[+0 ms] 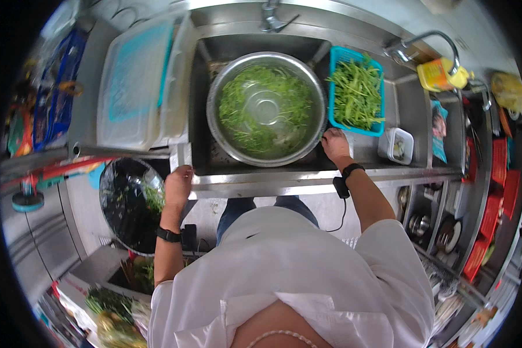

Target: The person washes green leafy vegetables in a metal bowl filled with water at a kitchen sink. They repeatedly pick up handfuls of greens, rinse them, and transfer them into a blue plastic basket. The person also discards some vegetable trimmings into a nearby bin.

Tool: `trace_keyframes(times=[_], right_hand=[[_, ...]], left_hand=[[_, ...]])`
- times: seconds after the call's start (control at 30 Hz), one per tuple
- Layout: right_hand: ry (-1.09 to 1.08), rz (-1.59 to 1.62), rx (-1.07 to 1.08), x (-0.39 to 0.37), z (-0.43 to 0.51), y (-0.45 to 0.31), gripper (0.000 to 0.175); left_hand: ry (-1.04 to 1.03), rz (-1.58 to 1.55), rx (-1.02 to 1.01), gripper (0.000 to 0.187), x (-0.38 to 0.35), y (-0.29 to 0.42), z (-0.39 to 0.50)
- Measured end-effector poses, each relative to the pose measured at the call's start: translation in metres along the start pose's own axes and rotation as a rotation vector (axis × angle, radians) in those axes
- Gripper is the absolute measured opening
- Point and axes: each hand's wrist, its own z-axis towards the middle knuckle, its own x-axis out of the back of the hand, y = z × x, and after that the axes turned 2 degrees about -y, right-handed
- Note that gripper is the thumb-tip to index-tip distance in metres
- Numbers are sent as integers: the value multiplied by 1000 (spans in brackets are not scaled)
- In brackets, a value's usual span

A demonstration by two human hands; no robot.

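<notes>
A round metal basin [265, 160] stands in the steel sink [204, 178], holding water and floating leafy greens [256, 135]. My right hand [335, 144] is at the basin's lower right, fingers curled, close to the corner of a turquoise plastic basket [380, 128] full of cut green stems [356, 93]. Whether those fingers grip anything is not clear. My left hand [180, 179] is at the left end of the sink's front edge, its fingers curled and partly hidden from view. Below it on the left is a black-lined bin [122, 209] with some greens inside.
Lidded plastic containers [130, 91] stand left of the sink. Faucets [272, 17] rise behind it. At right are a small white tub [406, 152], a yellow bottle [441, 74] and a blue packet [439, 130]. Vegetables [108, 302] lie in boxes at lower left.
</notes>
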Motion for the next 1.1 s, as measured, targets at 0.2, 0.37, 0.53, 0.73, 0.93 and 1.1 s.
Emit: trace_keyframes(times=[0.2, 0.37, 0.53, 0.73, 0.93, 1.1], right_hand=[[-118, -72, 119, -6, -17, 33, 33], [-118, -122, 139, -11, -15, 41, 36], [-67, -72, 105, -16, -15, 46, 36], [38, 84, 103, -22, -17, 52, 33], [73, 146, 80, -24, -19, 54, 22], [69, 137, 106, -28, -17, 58, 31]], left_hand=[[-256, -298, -559, 12, -38, 189, 64], [-253, -337, -631, 13, -87, 299, 117], [-164, -386, -667, 11, -149, 373, 174], [-221, -156, -862, 12, -193, 402, 209], [-236, -86, -930, 15, -204, 411, 210], [-153, 19, -994, 10, -211, 416, 212]])
